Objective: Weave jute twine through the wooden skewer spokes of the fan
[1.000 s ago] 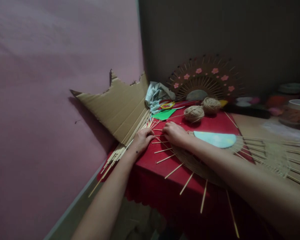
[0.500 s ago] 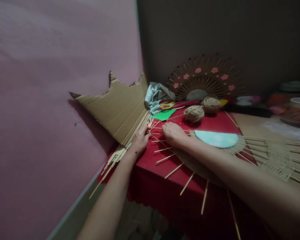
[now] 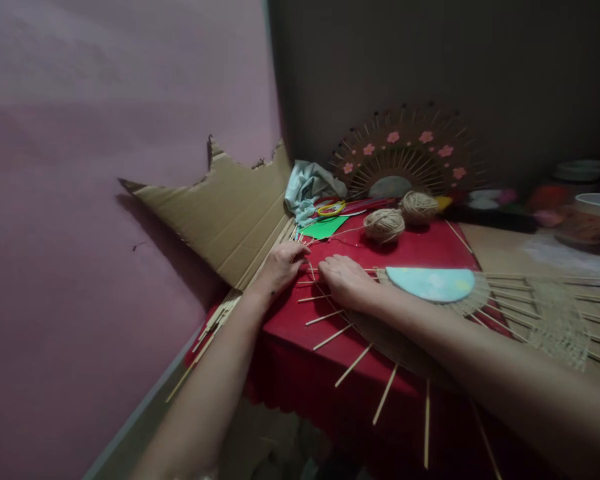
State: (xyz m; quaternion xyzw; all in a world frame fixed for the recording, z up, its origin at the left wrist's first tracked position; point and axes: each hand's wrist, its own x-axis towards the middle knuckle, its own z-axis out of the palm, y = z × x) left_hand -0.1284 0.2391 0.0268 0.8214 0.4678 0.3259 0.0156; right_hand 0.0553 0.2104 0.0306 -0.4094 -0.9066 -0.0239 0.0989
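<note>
Nearby, a jagged brown cardboard sheet (image 3: pixel 230 213) leans against the pink wall (image 3: pixel 80 233) by my left hand (image 3: pixel 283 267). Two beige twine balls (image 3: pixel 385 226) sit beyond on the red-covered worktop (image 3: pixel 290 320); the round, clear-rimmed tub (image 3: pixel 597 217) holds contents I can't identify. My left fingers pinch a thin twine strand (image 3: pixel 313 272); my right hand (image 3: pixel 347 281) curls over the woven, half-round stick fan (image 3: pixel 467 305), its grip hidden.

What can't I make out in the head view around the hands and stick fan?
All in the head view:
Right hand: fingertips and anything gripped, hidden behind its curled back.
Left hand: whether it grips the thin beige twine, too small and dim.
Woven beige stick fan: middle, hidden by the right forearm; rightmost stick tips, cut off by the right edge.
</note>
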